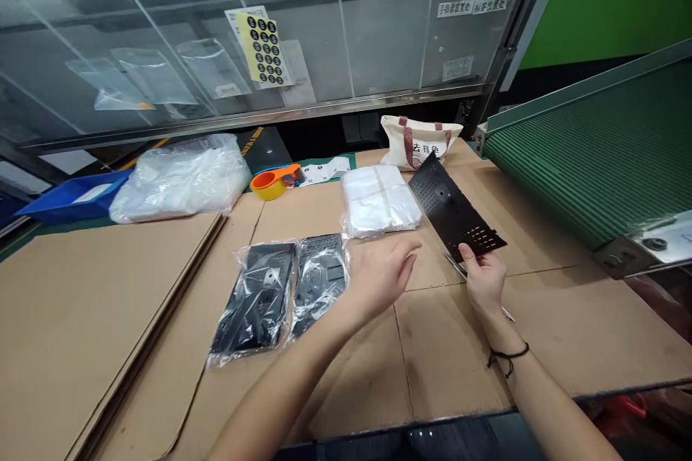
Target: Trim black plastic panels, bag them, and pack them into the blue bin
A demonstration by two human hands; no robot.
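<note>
In from the counter's (459, 367) front edge, my right hand (486, 279) held up the black panel (448, 205), pinched; my left hand (378, 268) curled loosely, empty. Moving on called for steady pinching.

Loose left grip (383, 270), pinched right grip (486, 282)

Cardboard sheet (357, 382) at six o'clock: matt, creased paperboard. Black panel (451, 205) at three: matt, perforated; metal or plastic, indistinguishable. Plastic sleeves (256, 302) toward half past seven: glossy, wrinkled, clear. Tote bag (422, 141) at two: matt cloth.
</note>
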